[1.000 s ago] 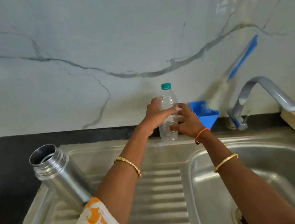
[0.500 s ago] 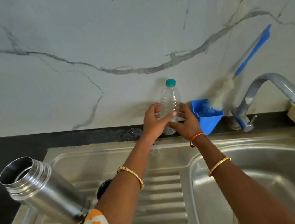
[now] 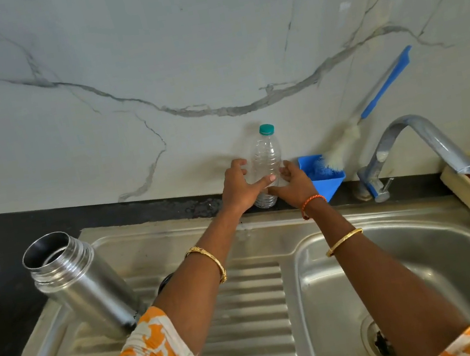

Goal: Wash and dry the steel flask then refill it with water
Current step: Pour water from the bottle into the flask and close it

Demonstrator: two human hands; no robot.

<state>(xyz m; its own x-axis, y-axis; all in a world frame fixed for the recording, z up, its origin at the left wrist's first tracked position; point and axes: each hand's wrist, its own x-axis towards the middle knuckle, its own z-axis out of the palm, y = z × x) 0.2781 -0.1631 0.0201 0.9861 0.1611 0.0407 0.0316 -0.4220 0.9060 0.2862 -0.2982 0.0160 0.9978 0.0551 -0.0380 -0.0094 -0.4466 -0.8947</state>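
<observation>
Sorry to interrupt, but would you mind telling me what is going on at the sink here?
A person has both hands on a clear plastic bottle with a green cap, standing against the wall behind the sink. The left hand wraps its side, and the right hand holds it opposite. The steel flask stands uncapped on the drainboard, untouched.

Single view, head-worn, wide-angle. Looks forward and down from above the near edge of the sink (image 3: 316,245), facing the marble wall (image 3: 147,68). Close range: both forearms reach in from the bottom edge. Straight lines bow toward the frame edges. No second view.
</observation>
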